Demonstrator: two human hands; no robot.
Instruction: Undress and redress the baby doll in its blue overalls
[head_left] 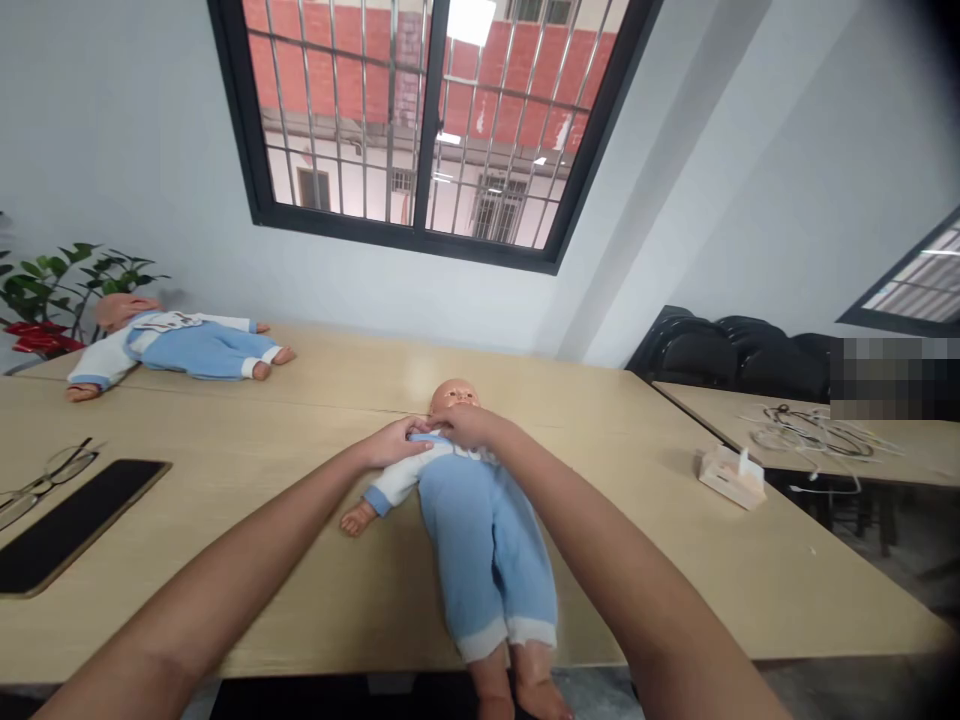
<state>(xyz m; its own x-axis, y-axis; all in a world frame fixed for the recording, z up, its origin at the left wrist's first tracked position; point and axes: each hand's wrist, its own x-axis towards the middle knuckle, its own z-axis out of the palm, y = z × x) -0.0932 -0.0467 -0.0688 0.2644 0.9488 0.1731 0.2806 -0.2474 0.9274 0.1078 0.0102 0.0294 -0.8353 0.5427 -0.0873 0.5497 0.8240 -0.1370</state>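
Note:
A baby doll (484, 520) in light blue trousers and a white top lies on its back on the table, its feet over the front edge. My left hand (394, 442) is at the doll's shoulder, its fingers pinched on the blue-edged top (429, 438). Across the doll's neck and upper chest reaches my right hand (465, 426), with its fingers closed on the same spot of the top. Both hands meet there, and the fabric between the fingertips is mostly covered. The doll's other arm is hidden behind my right forearm.
A second doll (199, 345) in similar clothes lies at the back left, near a potted plant (52, 285). Glasses (49, 480) and a black phone-like slab (79, 525) rest on the left. To the right are a tissue box (731, 480), tangled cables (814, 435) and black chairs (697, 350).

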